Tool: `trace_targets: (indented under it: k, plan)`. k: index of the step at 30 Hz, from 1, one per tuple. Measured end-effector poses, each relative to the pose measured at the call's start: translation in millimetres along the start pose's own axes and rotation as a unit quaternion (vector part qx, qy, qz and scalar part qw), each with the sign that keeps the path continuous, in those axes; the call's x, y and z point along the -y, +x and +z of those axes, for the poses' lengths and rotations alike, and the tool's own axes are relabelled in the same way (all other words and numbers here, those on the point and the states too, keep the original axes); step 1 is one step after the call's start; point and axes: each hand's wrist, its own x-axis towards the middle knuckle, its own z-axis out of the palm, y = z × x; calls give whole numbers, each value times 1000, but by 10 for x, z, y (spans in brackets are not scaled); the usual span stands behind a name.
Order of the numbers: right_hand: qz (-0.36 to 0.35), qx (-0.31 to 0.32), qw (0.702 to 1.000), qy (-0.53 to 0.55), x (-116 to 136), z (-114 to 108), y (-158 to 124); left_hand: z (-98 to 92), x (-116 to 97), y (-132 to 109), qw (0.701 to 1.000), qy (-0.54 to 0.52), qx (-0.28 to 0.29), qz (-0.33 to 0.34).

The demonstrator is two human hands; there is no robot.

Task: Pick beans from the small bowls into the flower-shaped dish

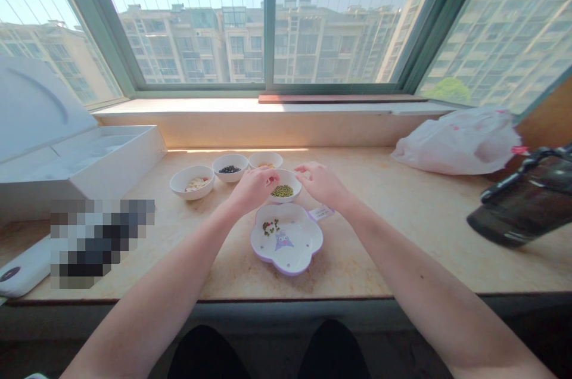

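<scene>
A small white bowl (292, 182) holds green mung beans (282, 190). My left hand (257, 186) reaches over its left side, fingers curled together above the beans; whatever may be between them is too small to make out. At the right rim is my right hand (322, 183), its fingers bent and slightly apart, with nothing visible in them. Nearer to me lies a purple-edged, flower-shaped plate (297, 248) with a cartoon print. Several mung beans (270, 227) are scattered on its upper left part.
Behind and left stand white bowls with pale pieces (196, 183), black beans (229, 170) and yellowish bits (267, 165). A small label (322, 212) lies by the plate. An open white box (116, 158) is left; a plastic bag (460, 140) and dark jug (522, 206) are right.
</scene>
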Motion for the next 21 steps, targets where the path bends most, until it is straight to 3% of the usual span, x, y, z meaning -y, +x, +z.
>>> trace_targets:
  k: [3, 6, 10, 21]
  plan:
    - [-66, 2, 998, 21, 143, -44, -86, -41, 13, 4, 1000, 4, -21, -9]
    - [-140, 121, 980, 65, 295, -15, -224, -63, 37, 11, 999, 8, -37, -27]
    - [-199, 263, 944, 27, 394, 95, -363, -70, 66, 17, 997, 25, -51, -50]
    - [-171, 296, 940, 12, 414, 256, -417, -107, -23, -11, 994, 58, -21, -89]
